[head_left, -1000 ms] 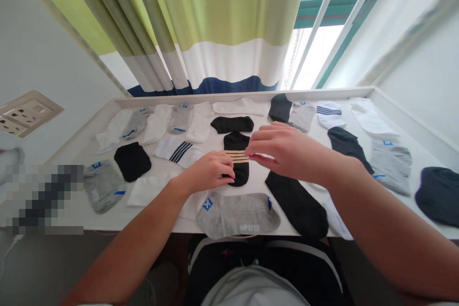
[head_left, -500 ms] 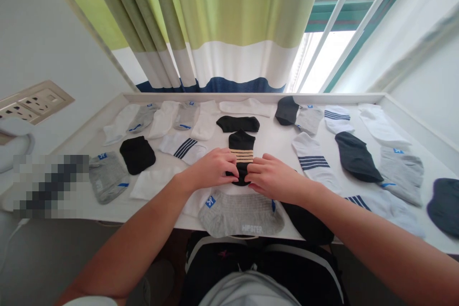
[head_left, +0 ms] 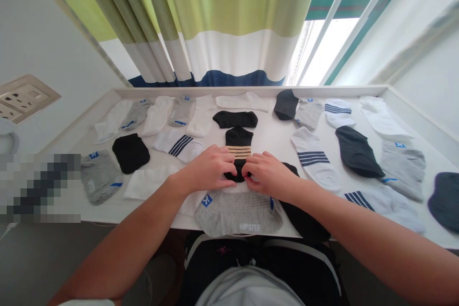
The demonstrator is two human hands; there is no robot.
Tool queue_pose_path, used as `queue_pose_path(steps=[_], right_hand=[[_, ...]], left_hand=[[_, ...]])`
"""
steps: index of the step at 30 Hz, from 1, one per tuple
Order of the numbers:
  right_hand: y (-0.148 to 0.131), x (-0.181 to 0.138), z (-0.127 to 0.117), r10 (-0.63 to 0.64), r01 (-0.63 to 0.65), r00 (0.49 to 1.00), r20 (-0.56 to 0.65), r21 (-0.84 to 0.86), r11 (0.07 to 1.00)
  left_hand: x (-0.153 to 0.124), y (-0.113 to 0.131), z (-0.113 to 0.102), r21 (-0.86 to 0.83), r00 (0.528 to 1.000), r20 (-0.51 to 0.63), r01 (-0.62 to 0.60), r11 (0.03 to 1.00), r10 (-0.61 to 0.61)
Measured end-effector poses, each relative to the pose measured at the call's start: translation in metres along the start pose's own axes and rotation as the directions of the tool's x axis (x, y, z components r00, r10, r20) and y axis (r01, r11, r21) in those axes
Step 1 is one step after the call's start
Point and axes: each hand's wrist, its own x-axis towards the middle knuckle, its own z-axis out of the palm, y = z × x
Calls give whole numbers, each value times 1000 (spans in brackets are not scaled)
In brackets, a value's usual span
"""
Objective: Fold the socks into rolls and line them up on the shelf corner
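Observation:
A black sock with tan stripes (head_left: pixel 239 139) lies lengthwise in the middle of the white tabletop (head_left: pixel 272 141). At its near end, my left hand (head_left: pixel 212 167) pinches the left edge, fingers curled. My right hand (head_left: pixel 266 172) has its fingertips closed on the right edge of the same end. Just beyond it rests a plain black sock (head_left: pixel 235 119). Closer to my body is a grey sock marked HIPSTER (head_left: pixel 238 215). Another black sock (head_left: pixel 304 220) lies partly under my right forearm.
Several socks spread across the table: white striped ones (head_left: pixel 313 158), dark ones (head_left: pixel 358 152), grey ones (head_left: pixel 102 177) and plain white ones (head_left: pixel 385 117). A raised rim (head_left: pixel 251 90) runs along the back, below a curtain (head_left: pixel 229 9). A wall socket (head_left: pixel 27 98) is at left.
My right hand has shifted slightly left along the striped sock's near end, its fingers drawn closer into a pinch. My left hand keeps its grip. The camera view has tilted a little.

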Motion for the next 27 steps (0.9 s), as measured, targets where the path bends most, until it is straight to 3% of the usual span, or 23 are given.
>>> queue_pose_path(steps=[6,15,27], right_hand=[[-2,-1,-1,43,-44,999,27,48,998],[0,-5,0,-109,106,994,-28,-109,988],[4,-2,5,-85,84,995,-52,-14,996]], left_hand=[[1,-1,8,43,998,-47,-36,998,38],[3,1,8,-21,999,-52,7,1000,-8],[1,10,7,173,999,-49,-3,985,11]])
